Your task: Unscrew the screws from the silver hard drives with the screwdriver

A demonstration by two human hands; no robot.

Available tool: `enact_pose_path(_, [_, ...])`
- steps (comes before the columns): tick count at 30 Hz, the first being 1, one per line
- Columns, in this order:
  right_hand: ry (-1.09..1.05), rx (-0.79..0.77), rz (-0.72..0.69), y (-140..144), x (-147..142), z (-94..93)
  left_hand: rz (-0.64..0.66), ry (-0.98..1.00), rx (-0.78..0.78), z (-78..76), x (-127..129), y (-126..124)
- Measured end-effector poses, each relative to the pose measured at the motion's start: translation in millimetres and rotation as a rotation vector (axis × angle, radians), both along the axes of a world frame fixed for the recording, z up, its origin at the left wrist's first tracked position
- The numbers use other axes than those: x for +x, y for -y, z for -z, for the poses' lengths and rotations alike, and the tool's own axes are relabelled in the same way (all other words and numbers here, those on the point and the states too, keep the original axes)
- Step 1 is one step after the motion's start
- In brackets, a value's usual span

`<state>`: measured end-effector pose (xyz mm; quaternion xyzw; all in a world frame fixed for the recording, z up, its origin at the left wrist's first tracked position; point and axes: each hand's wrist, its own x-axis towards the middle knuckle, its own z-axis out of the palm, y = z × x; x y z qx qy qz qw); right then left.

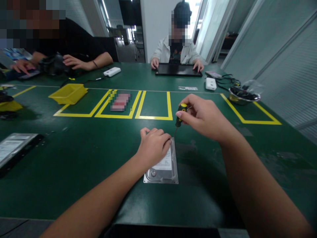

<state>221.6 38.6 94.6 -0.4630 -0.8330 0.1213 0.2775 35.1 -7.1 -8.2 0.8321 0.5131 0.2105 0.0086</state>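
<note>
A silver hard disk drive (163, 168) lies flat on the green table (74, 158) in front of me. My left hand (153, 145) rests closed on the drive's far end, pressing it down. My right hand (203, 115) grips a small screwdriver (180, 115) with a black and yellow handle, held nearly upright. Its thin tip points down at the drive's far right corner. The far part of the drive's label is hidden under my left hand.
Yellow tape boxes (153, 105) mark the table's middle. A yellow bin (68, 93) stands at the left, another drive (15, 148) at the near left edge, a metal bowl (244, 96) at the right. Two other people sit across, one with hands on a dark tray (178, 70).
</note>
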Motion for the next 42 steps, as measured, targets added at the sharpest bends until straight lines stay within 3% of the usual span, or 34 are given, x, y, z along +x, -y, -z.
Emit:
enact_pose_path(5, [0.029,0.042,0.050,3.9,-2.4,-2.2,-0.001,0.000,-0.014,-1.2,-0.6,0.1])
enact_pose_path(15, [0.103,0.047,-0.137,8.6,0.6,-10.8,0.008,0.018,-0.008,-0.8,-0.5,-0.1])
enact_pose_path(20, [0.044,-0.039,-0.204,9.3,8.3,-14.8,0.015,0.015,0.006,-0.6,-1.2,-0.2])
enact_pose_path(25, [-0.015,-0.160,-0.205,9.0,11.6,-14.9,0.012,0.015,0.009,0.0,-1.1,0.1])
enact_pose_path(32, [-0.006,0.032,-0.206,5.2,4.4,-8.6,0.009,0.013,0.008,-0.1,-0.8,0.2])
enact_pose_path(42, [-0.100,-0.087,-0.130,4.4,9.0,-9.5,0.010,0.006,-0.009,-0.5,-0.7,0.7])
